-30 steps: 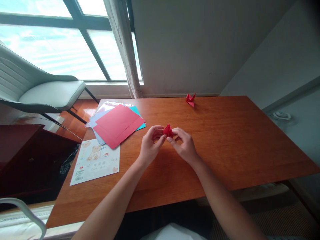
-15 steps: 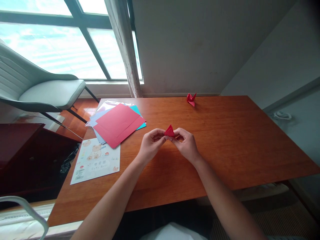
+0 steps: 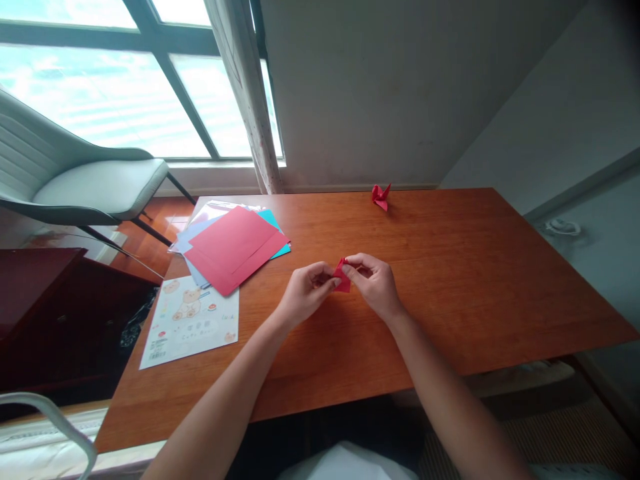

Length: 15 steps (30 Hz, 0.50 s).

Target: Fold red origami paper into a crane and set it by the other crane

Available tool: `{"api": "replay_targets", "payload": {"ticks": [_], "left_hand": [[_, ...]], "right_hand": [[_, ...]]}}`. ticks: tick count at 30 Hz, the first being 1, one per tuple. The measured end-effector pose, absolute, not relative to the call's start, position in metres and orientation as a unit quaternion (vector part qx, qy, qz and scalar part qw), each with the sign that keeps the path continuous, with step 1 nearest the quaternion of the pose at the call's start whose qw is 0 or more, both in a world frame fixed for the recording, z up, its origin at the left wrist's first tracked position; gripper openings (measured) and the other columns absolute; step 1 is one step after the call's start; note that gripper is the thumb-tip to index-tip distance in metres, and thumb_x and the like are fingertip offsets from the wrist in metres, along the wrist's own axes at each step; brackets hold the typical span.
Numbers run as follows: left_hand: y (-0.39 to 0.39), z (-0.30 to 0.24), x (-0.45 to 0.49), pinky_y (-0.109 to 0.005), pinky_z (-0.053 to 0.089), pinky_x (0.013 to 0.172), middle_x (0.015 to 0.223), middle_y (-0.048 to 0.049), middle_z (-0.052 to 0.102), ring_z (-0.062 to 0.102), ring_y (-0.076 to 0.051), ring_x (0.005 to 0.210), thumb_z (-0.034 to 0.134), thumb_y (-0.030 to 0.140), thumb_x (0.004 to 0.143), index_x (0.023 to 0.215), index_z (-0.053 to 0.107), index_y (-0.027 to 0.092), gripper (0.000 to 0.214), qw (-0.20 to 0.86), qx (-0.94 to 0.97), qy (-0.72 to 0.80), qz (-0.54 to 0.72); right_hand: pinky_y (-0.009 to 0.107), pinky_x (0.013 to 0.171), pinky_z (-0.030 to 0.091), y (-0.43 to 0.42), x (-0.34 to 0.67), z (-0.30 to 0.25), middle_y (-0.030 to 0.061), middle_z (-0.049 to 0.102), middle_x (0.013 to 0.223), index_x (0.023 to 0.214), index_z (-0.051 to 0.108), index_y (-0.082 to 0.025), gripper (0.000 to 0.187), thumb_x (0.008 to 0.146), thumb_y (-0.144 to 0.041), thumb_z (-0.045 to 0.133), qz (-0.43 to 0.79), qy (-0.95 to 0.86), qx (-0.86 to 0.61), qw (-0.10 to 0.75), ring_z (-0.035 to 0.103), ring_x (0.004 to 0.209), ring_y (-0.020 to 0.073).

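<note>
Turned since the earlier frame, the small folded red paper (image 3: 343,285) no longer shows a peak between the hands; its lower edge now hangs below the fingers. Left hand (image 3: 309,291) pinches its left side, thumb and fingers closed on it; right hand (image 3: 374,283) pinches the top right, nearly closed, other fingers curled. Gripping at two separate spots probably keeps so small a piece steady while one part is worked against another. It sits above the middle of the wooden table (image 3: 475,280), likely for elbow room and a clear view. At the far edge, slightly right, stands a red folded figure (image 3: 381,198), well apart from the hands. Red sheets (image 3: 235,250) lie to the left, overlapping a printed bear sheet (image 3: 193,327), perhaps within easy reach.
</note>
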<state>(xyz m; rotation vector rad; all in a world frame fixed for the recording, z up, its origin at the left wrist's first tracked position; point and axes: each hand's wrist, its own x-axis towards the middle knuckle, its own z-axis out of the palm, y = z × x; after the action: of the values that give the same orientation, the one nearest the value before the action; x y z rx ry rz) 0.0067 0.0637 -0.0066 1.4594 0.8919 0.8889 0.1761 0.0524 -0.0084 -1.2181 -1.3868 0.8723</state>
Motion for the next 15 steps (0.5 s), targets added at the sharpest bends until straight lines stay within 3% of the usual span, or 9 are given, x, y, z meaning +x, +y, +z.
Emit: {"api": "replay_targets", "payload": {"ticks": [5, 15], "left_hand": [[0.0642, -0.0069, 0.0078, -0.025, 0.046, 0.067, 0.081, -0.0051, 0.066, 0.059, -0.015, 0.073, 0.067, 0.033, 0.084, 0.086, 0.066, 0.013, 0.02, 0.594, 0.63, 0.361, 0.345], [0.0658, -0.0058, 0.006, -0.023, 0.038, 0.058, 0.068, -0.0014, 0.058, 0.05, -0.013, 0.064, 0.064, 0.03, 0.084, 0.077, 0.072, 0.015, 0.018, 0.463, 0.702, 0.417, 0.345]], "right_hand": [[0.028, 0.068, 0.051, 0.0519, 0.1748, -0.009, 0.0032, 0.072, 0.085, 0.086, 0.072, -0.02, 0.014, 0.084, -0.034, 0.069, 0.391, -0.541, -0.506, 0.546, 0.066, 0.077, 0.0177], [0.028, 0.071, 0.052, 0.051, 0.1734, -0.0047, 0.0044, 0.071, 0.096, 0.095, 0.071, -0.022, 0.018, 0.089, -0.037, 0.062, 0.4, -0.554, -0.492, 0.539, 0.066, 0.088, 0.0192]]}}
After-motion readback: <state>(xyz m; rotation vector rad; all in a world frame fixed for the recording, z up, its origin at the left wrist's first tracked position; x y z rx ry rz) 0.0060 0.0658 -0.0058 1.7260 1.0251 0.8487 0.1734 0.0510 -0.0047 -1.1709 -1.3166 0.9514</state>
